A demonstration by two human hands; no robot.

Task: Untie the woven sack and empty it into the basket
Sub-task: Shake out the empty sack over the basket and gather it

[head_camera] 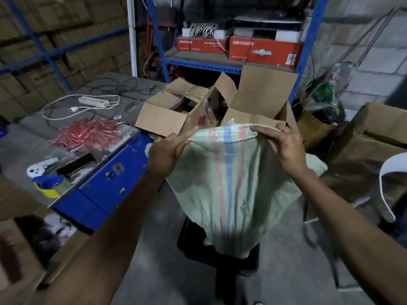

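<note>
At centre frame, one woven sack, pale green with red and blue stripes running lengthwise, is hanging upside-down from two hands. Left hand is pinching the upper edge at its left corner, forefinger lying along the hem. Right hand is gripping the same edge at its right corner, fingers curled over the cloth. Sack's lower end is dipping into one black basket, which is sitting on the grey floor at lower centre; whether anything is falling out cannot be told.

Left of frame: one blue cabinet, its top carrying a heap of red strips, a blue-and-yellow tape dispenser and a white power strip with cable.

Behind the sack: two open cardboard boxes, flaps standing up.

Upper centre: blue shelving bearing two red cartons.

Right edge: one white chair, partly showing.
</note>
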